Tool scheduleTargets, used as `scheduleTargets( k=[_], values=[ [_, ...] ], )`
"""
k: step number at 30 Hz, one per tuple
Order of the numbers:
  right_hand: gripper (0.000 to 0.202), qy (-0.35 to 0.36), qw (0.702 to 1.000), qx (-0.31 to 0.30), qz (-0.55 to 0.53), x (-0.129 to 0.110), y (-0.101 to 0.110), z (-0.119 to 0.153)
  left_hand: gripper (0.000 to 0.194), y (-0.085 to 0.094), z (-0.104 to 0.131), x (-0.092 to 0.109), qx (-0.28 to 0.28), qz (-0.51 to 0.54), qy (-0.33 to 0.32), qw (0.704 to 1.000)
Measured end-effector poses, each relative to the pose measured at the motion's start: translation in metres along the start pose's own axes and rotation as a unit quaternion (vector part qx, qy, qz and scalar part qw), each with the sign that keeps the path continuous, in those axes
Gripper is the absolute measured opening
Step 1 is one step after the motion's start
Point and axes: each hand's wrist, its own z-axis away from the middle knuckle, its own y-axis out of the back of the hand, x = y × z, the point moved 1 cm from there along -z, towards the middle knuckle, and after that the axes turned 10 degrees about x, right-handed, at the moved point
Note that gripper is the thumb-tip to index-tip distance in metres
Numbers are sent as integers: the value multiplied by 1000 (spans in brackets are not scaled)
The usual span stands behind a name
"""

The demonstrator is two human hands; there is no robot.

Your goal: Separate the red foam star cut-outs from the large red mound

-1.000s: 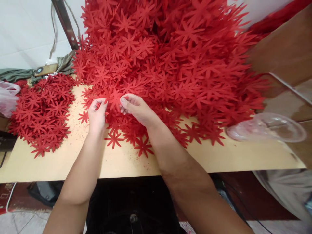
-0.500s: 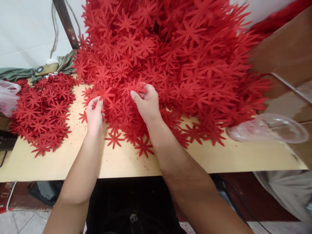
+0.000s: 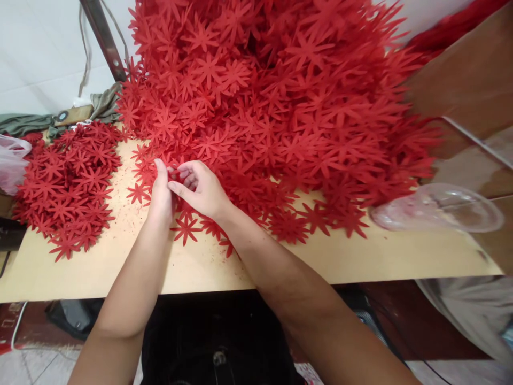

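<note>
My left hand (image 3: 161, 190) is over the front left of a big heap of red flower-shaped cutouts (image 3: 256, 123), thumb pointing up and fingers mostly hidden. It appears closed on a red flower cutout, little of which shows between the hands. Right against it, my right hand (image 3: 200, 188) has its fingers curled and its thumb tip close to the left palm. What the right fingers hold, if anything, is hard to make out against the red heap. A single flower cutout (image 3: 186, 229) lies on the table just below the hands.
A smaller pile of red flower cutouts (image 3: 66, 187) lies at the left of the pale table (image 3: 192, 272). Beyond it is a crumpled green cloth (image 3: 26, 123). To the right lie a clear plastic container (image 3: 436, 208) and cardboard boxes (image 3: 460, 91). A pinkish plastic bag (image 3: 12, 163) is at the left edge.
My right hand has moved left and toward me, from over the heap with a red flower cutout to touching my left hand. The left hand has turned slightly, thumb now upright.
</note>
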Motion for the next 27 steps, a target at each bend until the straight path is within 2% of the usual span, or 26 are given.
scheduleTargets(
  k=[3, 5, 7, 12, 17, 22, 27],
  values=[
    [20, -29, 999, -13, -30, 6, 4, -6, 64, -5, 9, 10, -40, 35, 55, 997],
    [13, -52, 997, -11, -60, 6, 6, -9, 64, -7, 12, 14, -55, 36, 66, 996],
    [14, -88, 991, -11, -100, 6, 7, -11, 60, -7, 12, 15, -60, 38, 59, 996],
    [24, -121, 978, -12, -171, 10, 4, -14, 30, 0, 5, 6, -30, 39, -23, 999],
    [13, -130, 976, 42, -171, 17, 6, -18, 34, 4, -1, -1, -34, -27, -106, 993],
    [12, -134, 977, 76, -149, 13, 11, -20, 33, 5, -1, 2, -26, -67, -197, 978],
    [9, -109, 983, 108, -96, 10, 14, -20, 33, 5, 0, 1, -52, -94, -228, 968]
  ],
)
